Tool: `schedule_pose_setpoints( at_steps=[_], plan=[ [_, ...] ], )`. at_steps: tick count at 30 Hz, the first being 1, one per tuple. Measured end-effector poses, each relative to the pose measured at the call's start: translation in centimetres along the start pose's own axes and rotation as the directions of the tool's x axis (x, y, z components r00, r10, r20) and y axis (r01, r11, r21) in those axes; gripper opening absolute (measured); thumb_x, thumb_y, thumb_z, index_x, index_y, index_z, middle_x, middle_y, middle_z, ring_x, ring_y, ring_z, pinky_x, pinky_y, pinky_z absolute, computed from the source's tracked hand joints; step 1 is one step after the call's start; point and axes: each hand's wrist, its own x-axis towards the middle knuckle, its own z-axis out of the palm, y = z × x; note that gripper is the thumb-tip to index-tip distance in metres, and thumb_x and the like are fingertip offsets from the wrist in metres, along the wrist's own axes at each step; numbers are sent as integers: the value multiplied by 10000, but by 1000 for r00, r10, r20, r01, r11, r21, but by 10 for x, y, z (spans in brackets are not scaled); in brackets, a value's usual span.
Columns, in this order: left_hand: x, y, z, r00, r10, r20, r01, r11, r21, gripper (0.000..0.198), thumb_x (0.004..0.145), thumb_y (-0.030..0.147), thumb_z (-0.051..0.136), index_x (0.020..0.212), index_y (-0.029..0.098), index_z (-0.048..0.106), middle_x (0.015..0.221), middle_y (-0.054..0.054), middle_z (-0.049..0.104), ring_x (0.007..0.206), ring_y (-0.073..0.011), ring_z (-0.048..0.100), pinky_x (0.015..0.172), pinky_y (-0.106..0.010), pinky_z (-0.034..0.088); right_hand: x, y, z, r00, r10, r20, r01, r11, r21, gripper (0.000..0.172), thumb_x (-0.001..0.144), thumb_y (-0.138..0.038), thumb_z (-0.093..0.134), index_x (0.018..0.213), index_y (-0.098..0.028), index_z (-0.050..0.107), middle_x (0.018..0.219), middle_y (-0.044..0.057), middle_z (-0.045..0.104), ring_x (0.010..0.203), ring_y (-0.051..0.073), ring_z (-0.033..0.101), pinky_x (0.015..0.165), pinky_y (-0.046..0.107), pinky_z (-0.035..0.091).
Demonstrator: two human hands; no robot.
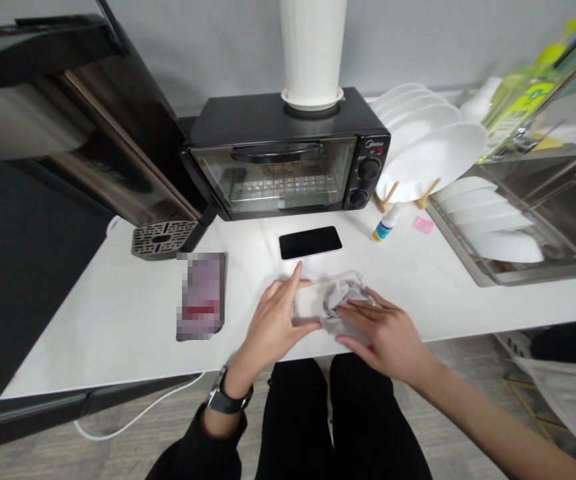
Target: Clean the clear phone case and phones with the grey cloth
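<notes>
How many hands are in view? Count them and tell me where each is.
2. The left hand holds the left end of the clear case; the right hand presses the grey cloth against its right part. Neither is hidden.

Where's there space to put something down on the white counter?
Bare counter shows left of the purple thing, and between the right hand and the sink, in front of the pink note. It's crowded around the left hand, clear case, cloth and phone.
</notes>
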Motion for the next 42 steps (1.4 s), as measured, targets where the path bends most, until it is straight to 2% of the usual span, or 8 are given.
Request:
schedule_pose_setpoints(
  at_steps=[4,11,19,23,27,32,36,42],
  plan=[
    [4,-1,-1,1000,-1,9,1,1000,-1,1286,792,360,899,1688,362,-23,1460,-44,645,1299,-313,533,1131,-496,393,5,12,0,992,86,-93,-95,990,-101,494,1044,-523,559,1321,-129,669,1275,170,761,1184,319,732,1175,583,456],
    [-2,-2,-2,1000,8,19,-8,999,-31,1215,855,269,818,1689,354,-62,1460,-76,621,1282,-293,554,1104,-467,445,39,-49,30,1000,-6,25,1,983,185,517,959,-658,625,1087,-164,709,1044,117,805,1027,278,771,1202,503,448],
    [0,0,-1,1000,-21,-1,21,1000,-23,1323,783,307,907,1679,384,-64,1421,-55,654,1303,-310,555,1130,-524,418,1,18,-2,993,73,-94,-81,993,-84,362,1061,-435,552,1279,-184,695,1211,118,791,1150,293,749,1194,582,439],
    [2,-2,-2,1000,-9,6,10,999,-34,1267,832,341,866,1685,359,-71,1447,-79,640,1304,-318,550,1126,-526,432,35,-11,25,990,69,-125,-78,995,-68,594,968,-621,630,1214,-86,708,1139,204,790,1071,350,761,1167,593,465],
    [-1,-3,-3,999,-34,23,35,998,-48,1242,849,225,819,1683,364,-91,1442,-74,637,1273,-302,571,1107,-495,463,43,-44,39,998,-40,-45,46,989,144,610,963,-665,613,1233,-125,693,1230,167,776,1140,295,745,1208,499,447],
    [-3,-2,-1,999,-45,-4,45,998,-40,1331,789,252,895,1675,390,-88,1442,-54,628,1321,-300,543,1142,-505,432,4,-7,5,1000,6,10,-8,994,114,363,1057,-481,560,1295,-229,668,1240,61,788,1160,239,746,1260,514,373],
    [-1,-3,0,999,-51,19,51,998,-35,1328,780,279,906,1674,405,-68,1450,-51,629,1325,-320,536,1147,-546,409,4,17,-2,994,63,-88,-72,992,-108,366,1069,-435,533,1259,-168,696,1201,127,795,1149,310,750,1196,602,433],
    [1,-6,1,1000,-19,12,19,1000,-17,1157,876,221,765,1689,367,-45,1397,-69,643,1245,-301,567,1106,-504,437,47,-43,40,993,11,-121,-3,998,68,616,954,-663,620,1201,-108,718,1171,190,792,1085,334,765,1157,535,501]
  ],
)
